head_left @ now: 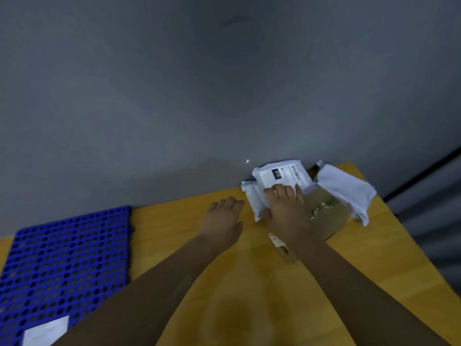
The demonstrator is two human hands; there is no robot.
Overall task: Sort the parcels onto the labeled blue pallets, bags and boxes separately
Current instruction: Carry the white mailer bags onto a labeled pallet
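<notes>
A white bag parcel (277,178) with a printed label lies at the far edge of the yellow table (174,226), against the grey wall. My right hand (284,208) rests on its near side, fingers curled over the label edge. My left hand (224,218) hovers open just left of the parcel, apart from it. A brown cardboard box (326,216) sits right of my right hand, partly hidden by it. A second white bag (346,191) lies behind the box. A blue perforated pallet (67,258) lies at the left with a white label (47,330) at its near edge.
The grey wall (224,96) closes off the table's far side. The table's right edge (399,228) drops away to a dark floor. A small paper tag (277,242) sticks out under my right wrist.
</notes>
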